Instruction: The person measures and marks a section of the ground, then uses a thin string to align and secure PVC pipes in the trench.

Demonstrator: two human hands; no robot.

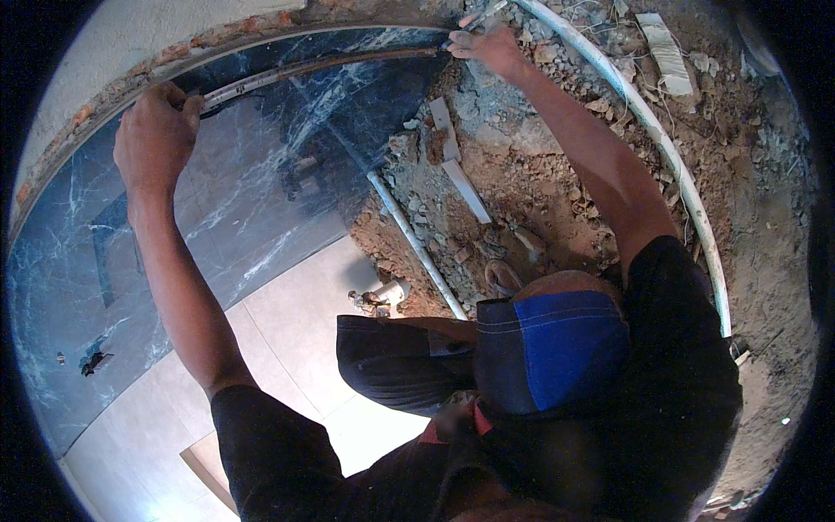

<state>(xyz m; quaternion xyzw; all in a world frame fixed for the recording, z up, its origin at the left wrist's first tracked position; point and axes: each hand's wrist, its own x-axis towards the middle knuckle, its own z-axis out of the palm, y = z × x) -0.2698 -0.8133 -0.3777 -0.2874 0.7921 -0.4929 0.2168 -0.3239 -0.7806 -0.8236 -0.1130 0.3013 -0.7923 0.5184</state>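
My left hand (156,139) is closed on the near end of a long narrow strip with dark markings (235,90), which lies along the upper part of a glossy dark-blue marble-veined panel (104,252). My right hand (487,50) is at the strip's far end, by the panel's upper right corner, with fingers bent. A slim white and orange thing (483,19) shows just above it; whether I hold it is unclear. A rough plastered edge with exposed brick (83,113) runs along the panel's top.
Broken rubble and soil (513,200) lie at the right, with a long white pipe (661,130), a shorter pipe (409,230), pale offcuts (465,191) and loose wires. A pipe fitting (387,294) sits beside pale floor tiles (287,322). My knees (548,339) are at the lower middle.
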